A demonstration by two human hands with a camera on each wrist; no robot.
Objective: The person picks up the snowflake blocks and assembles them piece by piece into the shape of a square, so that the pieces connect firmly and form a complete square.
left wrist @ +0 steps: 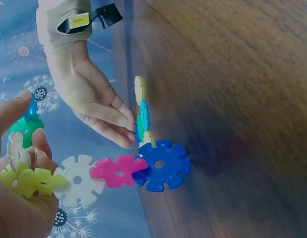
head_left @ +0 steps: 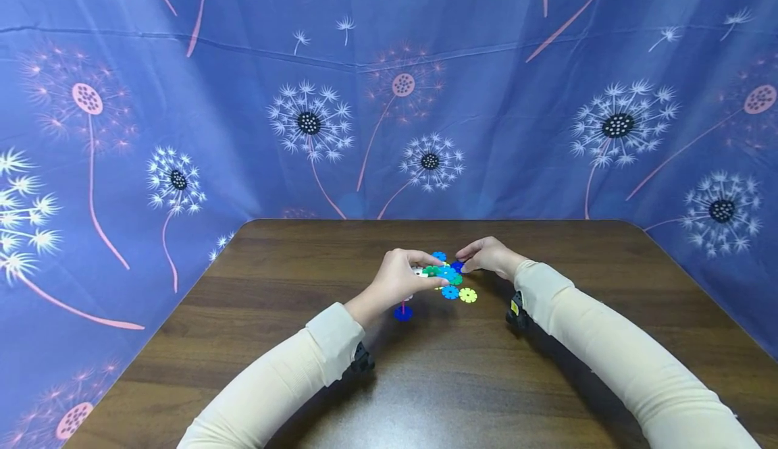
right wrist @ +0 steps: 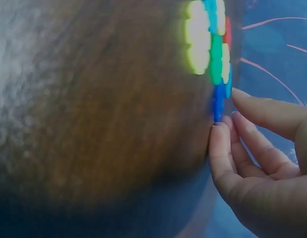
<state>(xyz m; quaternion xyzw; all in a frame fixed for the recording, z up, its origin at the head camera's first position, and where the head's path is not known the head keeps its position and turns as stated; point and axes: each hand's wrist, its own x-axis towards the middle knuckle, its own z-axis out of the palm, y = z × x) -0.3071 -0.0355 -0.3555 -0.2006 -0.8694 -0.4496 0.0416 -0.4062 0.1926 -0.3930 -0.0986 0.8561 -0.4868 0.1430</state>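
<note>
The left hand [head_left: 395, 277] clasped linked discs [left wrist: 89, 188], half-hidden in head view. The right hand [head_left: 492, 258] touched a dark-blue disc [right wrist: 218, 101], grip unclear.

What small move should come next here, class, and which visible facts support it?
The right hand should probably close its fingers on the dark-blue, flower-shaped plastic disc beside them. They are right at that disc without visibly pinching it, while the left hand is busy holding a multicoloured chain of joined flower-shaped plastic discs.
</note>
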